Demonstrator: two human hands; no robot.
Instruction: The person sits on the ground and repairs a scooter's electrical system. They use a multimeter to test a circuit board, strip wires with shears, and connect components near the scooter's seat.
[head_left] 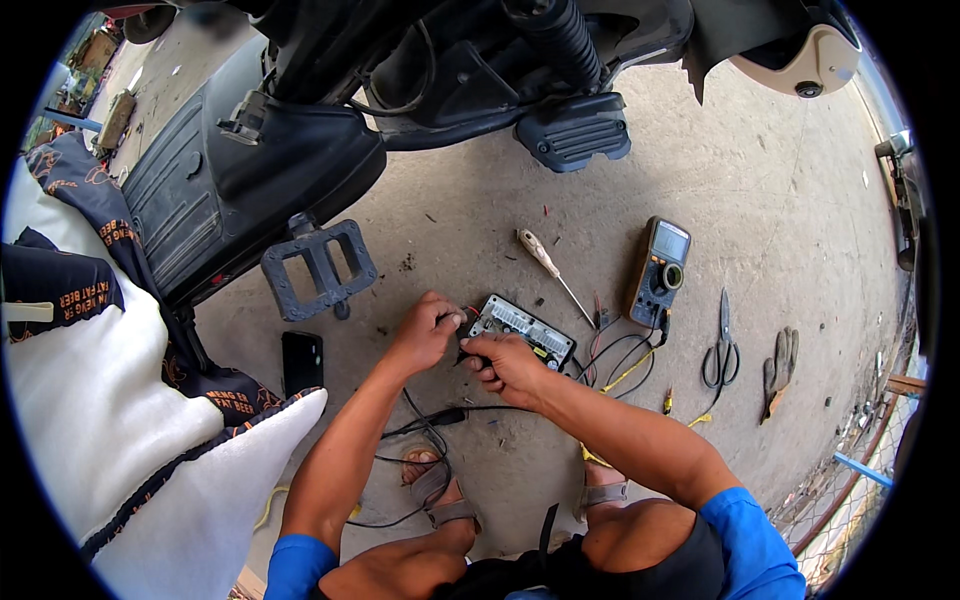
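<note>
An open case with a circuit board [525, 330] lies on the concrete in front of me, with pale and yellow parts showing. At its left end, my left hand [425, 333] is closed in a pinch beside a thin red wire; what sits between its fingertips is too small to make out. My right hand [506, 364] reaches over the near edge of the board, thumb and fingers closed. A dark, thin tip pokes out from those fingers, but its kind is hidden. The two hands' fingertips are close together. Black cable [440, 428] runs on the ground below them.
Right of the board lie a screwdriver [541, 253], a multimeter [658, 270] with leads, scissors [720, 352] and a glove [779, 372]. A phone [302, 362] is at left. Above stands a scooter with a pedal [320, 268]; a padded cover [90, 430] hangs at far left.
</note>
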